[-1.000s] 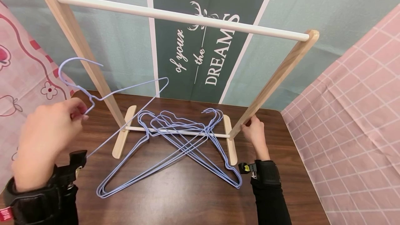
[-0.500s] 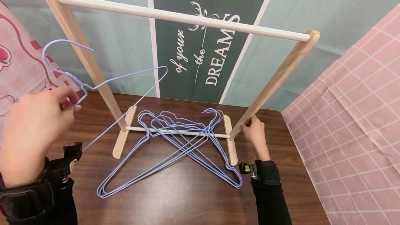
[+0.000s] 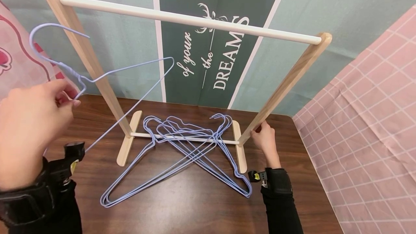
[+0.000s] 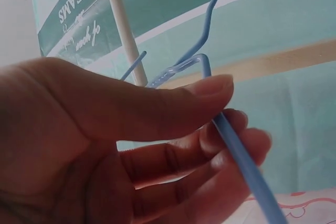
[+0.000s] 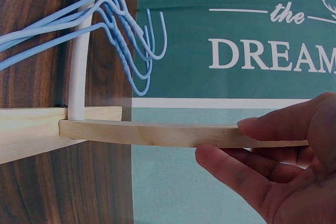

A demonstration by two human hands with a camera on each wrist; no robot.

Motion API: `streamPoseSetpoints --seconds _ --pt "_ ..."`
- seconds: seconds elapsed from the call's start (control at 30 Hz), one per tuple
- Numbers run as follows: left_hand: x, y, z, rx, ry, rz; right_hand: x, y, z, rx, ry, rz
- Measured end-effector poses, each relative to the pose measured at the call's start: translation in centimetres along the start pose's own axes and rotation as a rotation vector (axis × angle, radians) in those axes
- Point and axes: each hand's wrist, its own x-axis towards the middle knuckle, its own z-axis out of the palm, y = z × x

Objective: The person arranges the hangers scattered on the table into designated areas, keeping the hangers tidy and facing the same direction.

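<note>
My left hand (image 3: 35, 118) pinches a blue wire hanger (image 3: 139, 63) by its shoulder near the twisted neck, thumb against fingers in the left wrist view. That hanger is raised at the left, its hook beside the top of the rack's left post (image 3: 81, 42), below the white top bar (image 3: 188, 19). Down at the right, my right hand (image 3: 264, 138) grips the lower part of the wooden right post (image 3: 289, 82); in the right wrist view thumb and fingers lie on either side of it. Several more blue hangers (image 3: 191, 158) lie crossed in a pile over the rack's lower white bar (image 3: 138, 134).
The rack's two wooden feet (image 3: 240, 158) stand on a dark brown table (image 3: 169, 212). Behind it hangs a green cloth (image 3: 195, 93) with white lettering. Pink cloths close off the left side and the right side (image 3: 367, 118).
My left hand has lifted the hanger up and to the left, so its hook has risen toward the top of the left post. My right hand and the pile stay in place.
</note>
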Motion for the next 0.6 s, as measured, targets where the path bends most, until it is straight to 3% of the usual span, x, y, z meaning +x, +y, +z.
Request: streamPoseSetpoints --seconds 0.1,0.33,0.6 --pt "0.4 -0.5 0.5 -0.013 0.033 0.024 0.0 0.0 0.0 0.001 0.001 -0.002" --pt "1.3 -1.7 1.4 -0.057 0.182 0.103 0.0 -0.1 -0.1 0.009 -0.006 0.005" --pt "2.1 -2.2 1.4 -0.085 0.198 0.071 0.0 0.0 0.0 0.007 -0.005 -0.003"
